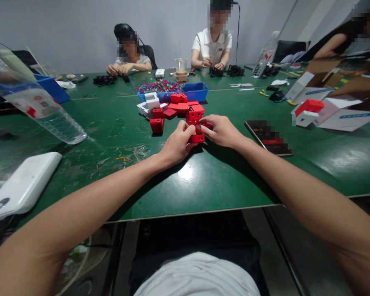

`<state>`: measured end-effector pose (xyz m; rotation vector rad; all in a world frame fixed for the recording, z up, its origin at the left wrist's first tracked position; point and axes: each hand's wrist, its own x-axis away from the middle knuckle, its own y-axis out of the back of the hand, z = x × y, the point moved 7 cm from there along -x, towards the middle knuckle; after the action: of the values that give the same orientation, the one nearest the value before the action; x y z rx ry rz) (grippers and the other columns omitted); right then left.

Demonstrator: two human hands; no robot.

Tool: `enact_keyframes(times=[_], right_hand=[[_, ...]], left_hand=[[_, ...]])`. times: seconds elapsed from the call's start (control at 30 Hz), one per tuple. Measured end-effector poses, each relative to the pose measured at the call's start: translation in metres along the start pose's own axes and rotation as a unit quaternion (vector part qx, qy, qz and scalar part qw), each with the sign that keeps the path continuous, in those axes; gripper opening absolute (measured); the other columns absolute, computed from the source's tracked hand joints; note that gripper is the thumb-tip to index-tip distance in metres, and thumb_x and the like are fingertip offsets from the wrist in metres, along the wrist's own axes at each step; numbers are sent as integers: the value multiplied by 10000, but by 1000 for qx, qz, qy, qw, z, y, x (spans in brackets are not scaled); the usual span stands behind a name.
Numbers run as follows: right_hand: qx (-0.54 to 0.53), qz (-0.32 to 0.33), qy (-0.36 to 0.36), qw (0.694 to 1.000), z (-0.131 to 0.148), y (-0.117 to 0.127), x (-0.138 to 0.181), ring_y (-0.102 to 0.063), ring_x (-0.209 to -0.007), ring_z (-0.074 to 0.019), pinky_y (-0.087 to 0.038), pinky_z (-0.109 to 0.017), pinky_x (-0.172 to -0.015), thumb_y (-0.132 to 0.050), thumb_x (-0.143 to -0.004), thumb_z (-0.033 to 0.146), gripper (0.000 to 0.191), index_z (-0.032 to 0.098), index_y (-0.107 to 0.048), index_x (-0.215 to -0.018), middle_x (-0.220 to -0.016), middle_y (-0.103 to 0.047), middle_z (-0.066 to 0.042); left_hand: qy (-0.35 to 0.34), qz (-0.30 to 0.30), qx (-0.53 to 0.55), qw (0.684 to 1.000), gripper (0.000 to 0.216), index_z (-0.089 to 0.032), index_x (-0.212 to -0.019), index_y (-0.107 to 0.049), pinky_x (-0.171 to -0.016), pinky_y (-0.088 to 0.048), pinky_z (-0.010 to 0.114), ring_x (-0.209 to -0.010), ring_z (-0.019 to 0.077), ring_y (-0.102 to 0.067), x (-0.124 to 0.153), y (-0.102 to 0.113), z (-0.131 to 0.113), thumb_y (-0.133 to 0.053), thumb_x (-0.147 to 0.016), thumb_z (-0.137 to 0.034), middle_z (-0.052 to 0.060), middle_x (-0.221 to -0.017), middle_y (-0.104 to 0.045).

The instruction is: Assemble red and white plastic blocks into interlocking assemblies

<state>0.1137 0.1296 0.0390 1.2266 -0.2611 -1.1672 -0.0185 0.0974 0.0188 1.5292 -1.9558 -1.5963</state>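
Above the green table [228,181], in front of the person, a red block [197,139] is pinched by the fingers of both the left hand [177,144] and the right hand [223,129], probably for steadiness. Loose red pieces [157,126] lie near, perhaps for easy reach, before the blue tray [200,92].

Over the worktop [191,191] there is room between the two forearms [120,187], but red plastic blocks [179,107], then a blue tray [202,95], stand ahead, and a smartphone [262,133] lies rightward.

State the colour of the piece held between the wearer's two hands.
The held piece is red, as the head view, the only one here, shows.
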Motion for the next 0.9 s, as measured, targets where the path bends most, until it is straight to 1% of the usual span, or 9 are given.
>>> enact_keyframes(times=[0.13, 0.23, 0.47, 0.53, 0.63, 0.7, 0.77, 0.83, 0.9], right_hand=[[-80, -12, -37, 996, 1, -1, 1, -691, -805, -206, -508, -319, -765, -610, -870, 282, 267, 138, -705, -1073, -995, -760, -95], [-114, -29, -51, 992, -1, -1, 1, -708, -833, -217, -533, -333, -783, -653, -818, 231, 327, 132, -680, -1128, -1016, -758, -102], [-240, 7, -72, 968, -16, -14, -4, -701, -851, -217, -579, -366, -786, -725, -795, 216, 321, 172, -654, -1104, -951, -745, -81], [-273, 19, -79, 958, -19, -19, -4, -700, -849, -209, -584, -365, -790, -727, -796, 211, 310, 170, -632, -1088, -927, -732, -76], [-300, 23, -87, 950, -18, -21, -5, -696, -826, -193, -581, -358, -796, -714, -789, 180, 324, 175, -581, -1085, -877, -706, -49], [-307, 20, -89, 947, -16, -21, -5, -690, -792, -189, -577, -361, -785, -704, -781, 165, 347, 176, -545, -1089, -839, -688, -33], [-316, 19, -88, 945, -14, -21, -4, -683, -775, -189, -572, -366, -781, -702, -777, 173, 357, 178, -518, -1082, -827, -680, -28], [-322, 21, -81, 943, -13, -21, -4, -677, -785, -187, -566, -367, -788, -704, -779, 191, 358, 183, -504, -1075, -845, -679, -32], [-320, 18, -76, 944, -13, -21, -3, -669, -788, -178, -560, -358, -789, -697, -784, 202, 348, 189, -499, -1070, -863, -678, -32]], left_hand=[[-8, 2, 16, 1000, 97, -220, -931, -524, -845, -538, 346, -890, 173, -563, 0, -1, -2, -597, -901, -278, 45, -1076, -507], [-20, 6, 20, 1000, 117, -212, -918, -521, -834, -535, 338, -870, 169, -557, -1, -2, -3, -605, -905, -292, 49, -1063, -500], [-19, 14, -11, 1000, 185, -203, -954, -506, -791, -517, 335, -856, 175, -554, 0, -1, -4, -653, -873, -283, 59, -1074, -506], [2, 5, -28, 1000, 288, -200, -956, -486, -764, -505, 342, -848, 187, -552, 1, 2, -5, -704, -835, -345, 62, -1040, -519], [61, -21, -1, 998, 519, -209, -913, -440, -736, -494, 348, -817, 193, -549, 0, 7, 1, -764, -730, -571, 34, -923, -536], [117, -43, 61, 990, 511, -213, -894, -423, -739, -496, 343, -789, 177, -555, -2, 9, 11, -637, -804, -669, 18, -873, -550], [159, -61, 132, 976, 426, -210, -899, -437, -774, -502, 338, -807, 166, -580, -4, 9, 22, -423, -947, -633, 27, -884, -588], [156, -57, 176, 970, 411, -200, -916, -477, -823, -505, 346, -876, 180, -610, -6, 7, 27, -321, -1000, -570, 56, -938, -630], [108, -21, 198, 974, 461, -194, -919, -519, -880, -500, 354, -951, 195, -629, -9, 3, 24, -232, -1026, -539, 77, -1013, -661]])
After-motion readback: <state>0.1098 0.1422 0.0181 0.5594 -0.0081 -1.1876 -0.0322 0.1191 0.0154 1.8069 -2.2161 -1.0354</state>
